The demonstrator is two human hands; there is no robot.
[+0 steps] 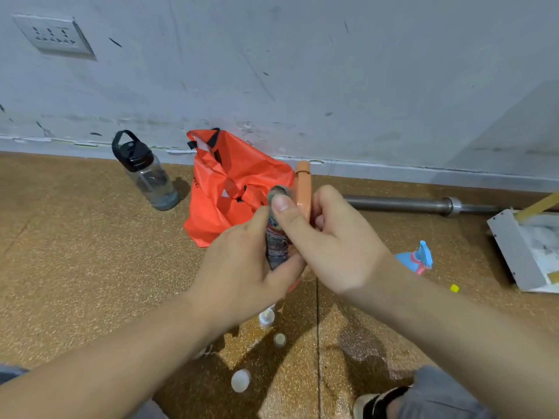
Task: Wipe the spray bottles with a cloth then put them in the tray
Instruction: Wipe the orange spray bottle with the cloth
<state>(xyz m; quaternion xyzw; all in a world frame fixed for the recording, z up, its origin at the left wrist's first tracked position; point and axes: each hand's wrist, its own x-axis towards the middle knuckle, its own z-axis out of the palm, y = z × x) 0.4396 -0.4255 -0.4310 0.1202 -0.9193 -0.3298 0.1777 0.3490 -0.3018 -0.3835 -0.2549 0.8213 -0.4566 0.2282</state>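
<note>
My left hand point(242, 267) grips a small patterned bottle point(276, 246) around its lower body, holding it upright above the floor. My right hand point(326, 240) pinches the bottle's top with the thumb and also holds an orange tube-shaped bottle point(303, 189) that sticks up behind the fingers. A blue spray bottle with a pink trigger point(419, 257) lies on the floor to the right of my hands. No cloth or tray is plainly visible.
An orange bag point(230, 182) sits against the wall behind my hands, with a clear water bottle point(148, 173) to its left. A steel bar point(423, 204) and a white dustpan point(520, 252) lie right. Small white caps point(240, 380) lie on the cork floor below.
</note>
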